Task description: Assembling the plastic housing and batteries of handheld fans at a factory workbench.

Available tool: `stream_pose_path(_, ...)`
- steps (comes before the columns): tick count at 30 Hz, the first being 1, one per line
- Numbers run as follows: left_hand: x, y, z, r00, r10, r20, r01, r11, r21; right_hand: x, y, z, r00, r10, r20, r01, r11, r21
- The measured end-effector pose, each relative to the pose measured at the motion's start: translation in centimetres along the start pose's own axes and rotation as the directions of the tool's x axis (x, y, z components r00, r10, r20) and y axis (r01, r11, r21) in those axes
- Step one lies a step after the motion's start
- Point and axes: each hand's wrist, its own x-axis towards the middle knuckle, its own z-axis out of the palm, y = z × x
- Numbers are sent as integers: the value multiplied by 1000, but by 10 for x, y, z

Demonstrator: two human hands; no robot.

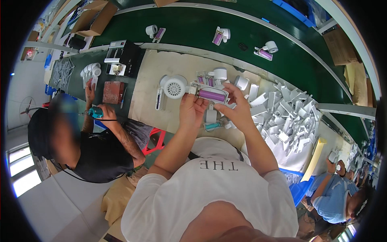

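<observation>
— Surface and room?
— Beige mat on a long desk, green conveyor belt behind it, workers seated on both sides.
— Held piece?
— White fan part with a purple battery, above the mat; long axis roughly level, fan head pointing left. Left hand and right hand both closed on it.
— Packages?
— Brown carton far left; heap of white plastic parts right; blue bin lower right.

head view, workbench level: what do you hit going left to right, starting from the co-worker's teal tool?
Teal tool → brown block → white round fan part → left hand → purple cylinder → right hand → heap of white plastic shells.
</observation>
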Motion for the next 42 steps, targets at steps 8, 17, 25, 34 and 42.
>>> stream_pose_path(8, 2, -4, -5, 999, -4, 51, -1, 996, 91, 7, 14, 0, 965, 254, 60, -261, 946, 191)
stream_pose_path(17, 6, 8, -29, 1000, -18, 8, 18, 1000, -20, -3, 75, -34, 960, 277, -47, -259, 937, 235)
stream_pose_path(25, 8, 2, -25, 998, 48, 40, -53, 990, 134, 2, 118, -101, 812, 445, -378, -268, 859, 436)
stream_pose_path(34, 11, 14, -22, 996, 38, 76, -47, 993, 109, -45, 155, -101, 997, -69, 18, 52, 520, -853)
stream_pose_path(42, 10, 11, -26, 971, -139, 194, 145, 989, -15, -21, 157, -116, 924, -18, 381, 340, 490, -802)
